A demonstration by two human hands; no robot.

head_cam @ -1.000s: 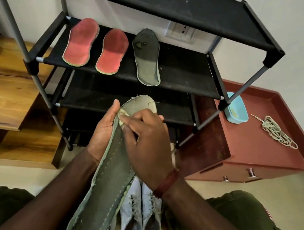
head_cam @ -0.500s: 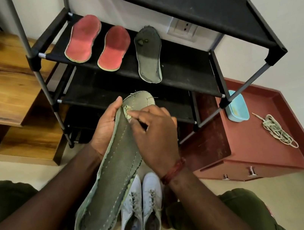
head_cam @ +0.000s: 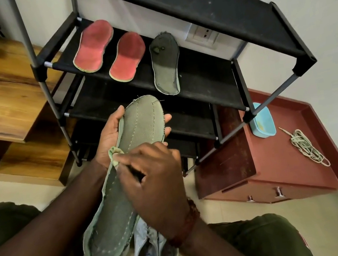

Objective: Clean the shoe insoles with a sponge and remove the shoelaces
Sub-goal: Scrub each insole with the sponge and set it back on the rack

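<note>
So the right hand (head_cam: 156, 178) has slid down since a second ago. Back then its fingers (head_cam: 133, 158) were up at the toe of the green insole (head_cam: 113, 214), and now they're about halfway along, at its left edge. They're bunched together, pinching a small green sponge (head_cam: 116, 156) against the insole.

The left hand (head_cam: 107, 137) has kept hold of the toe end, thumb on the near edge and fingertips curled round from under the far side. The heel hangs well below both sets of fingers, over the white shoes (head_cam: 152, 250) on the floor.

My read is that this is one wipe stroke, toe to heel, about half done, so the lower half still needs a pass.

Up beyond the left fingers, two red insoles (head_cam: 93, 47) and a grey one (head_cam: 166, 66) lie on the shoe rack (head_cam: 200, 83). Well off to the right of the fingers, a bundle of laces (head_cam: 306, 148) sits on the red cabinet (head_cam: 280, 165). The white shoes look like they're still laced, so that part's probably next.
</note>
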